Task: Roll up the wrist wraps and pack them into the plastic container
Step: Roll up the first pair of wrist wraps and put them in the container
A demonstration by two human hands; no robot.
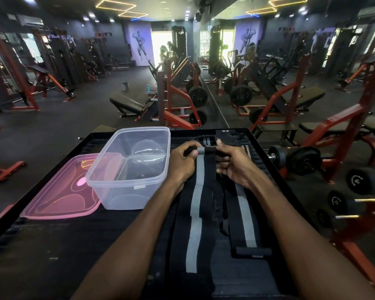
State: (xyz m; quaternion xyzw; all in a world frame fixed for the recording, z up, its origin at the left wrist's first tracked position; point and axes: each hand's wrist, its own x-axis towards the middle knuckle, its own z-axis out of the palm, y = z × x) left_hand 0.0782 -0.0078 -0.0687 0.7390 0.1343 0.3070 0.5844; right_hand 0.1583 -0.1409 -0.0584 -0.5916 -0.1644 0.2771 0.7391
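Nearest the person, the long black wrist wrap (196, 213) with its grey centre stripe lies flat along the dark table (52, 245), running away towards the hands. A second wrap (245, 215) of the same kind lies just beside it on the right, also unrolled. At the first wrap's far end, the left hand (183, 162) and right hand (231, 162) each pinch one side of a small, tight roll, fingers curled round it. The rolling seems only begun: nearly the whole length is still flat. The next move likely calls for turning the roll towards the body while keeping the edges even and the coil tight. Left of the hands stands the clear plastic container (130, 187), open; it seems to hold no wraps. Its pink lid (59, 198) lies beside it.
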